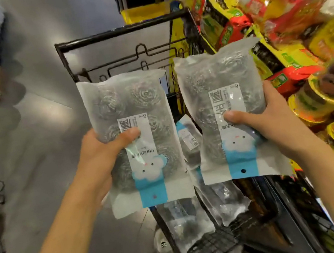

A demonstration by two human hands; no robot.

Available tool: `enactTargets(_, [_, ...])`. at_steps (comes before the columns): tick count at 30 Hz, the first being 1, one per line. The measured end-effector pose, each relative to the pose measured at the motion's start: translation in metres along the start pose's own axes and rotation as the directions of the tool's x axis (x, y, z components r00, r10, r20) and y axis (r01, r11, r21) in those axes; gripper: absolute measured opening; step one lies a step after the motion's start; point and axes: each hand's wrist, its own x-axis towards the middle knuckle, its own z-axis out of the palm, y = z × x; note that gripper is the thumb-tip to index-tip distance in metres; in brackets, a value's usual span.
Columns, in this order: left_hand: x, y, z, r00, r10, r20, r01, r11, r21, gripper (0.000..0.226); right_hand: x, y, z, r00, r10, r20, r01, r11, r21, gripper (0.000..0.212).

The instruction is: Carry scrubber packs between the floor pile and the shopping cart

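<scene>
nearest the camera, two bare forearms reach forward from the bottom corners, each ending in a hand that grips a packet. the left hand (99,153) curls round the left edge of the left scourer pack (138,135), thumb pressed across the white label on its front and the other fingers hidden behind. the right hand (272,121) does the mirror of this on the right scourer pack (226,115), thumb over the label, fingers wrapped round the right edge. both packs are frosted bags of steel wool balls with a blue strip and a cloud face at the near end; their long axes run away from the person, near end low and far end raised, and their printing reads upside down from here. they sit side by side, not touching, with a narrow gap between them, the right pack held slightly further forward and higher. directly under and between them lies the black wire cart (123,33), its basket holding more packs of the same kind (188,136) and other clear-wrapped goods; so the cart lies straight below both hands, about equally near each. beyond, on the right, stand shelves of yellow and red packaged goods (274,7), closer to the right hand. to the left runs grey floor (38,59), with blurred boxes at the far left corner.
</scene>
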Motion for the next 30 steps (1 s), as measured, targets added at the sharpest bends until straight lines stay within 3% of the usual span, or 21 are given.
enactTargets(5, [0.061,-0.058,0.025,0.992,-0.101,-0.08,0.101,0.995,-0.001,0.047,0.075,0.074,0.023,0.995,0.072,0.066,-0.068,0.996,-0.05,0.054])
enactTargets(11, [0.12,-0.136,0.052,0.979,-0.144,-0.145,0.15,0.988,0.031,0.037,0.147,0.172,0.059,0.98,0.111,0.164,-0.096,0.991,-0.097,0.059])
enactTargets(18, [0.158,-0.209,0.067,0.962,-0.202,-0.187,0.22,0.972,0.086,0.042,0.193,0.264,0.08,0.956,0.182,0.231,-0.143,0.974,-0.176,0.055])
enactTargets(26, [0.162,-0.241,0.063,0.918,-0.295,-0.264,0.311,0.95,0.02,0.026,0.241,0.326,0.108,0.917,0.288,0.275,-0.212,0.938,-0.273,0.064])
enactTargets(30, [0.161,-0.243,0.06,0.914,-0.308,-0.264,0.321,0.947,0.004,0.032,0.254,0.344,0.119,0.892,0.378,0.249,-0.234,0.856,-0.46,0.065])
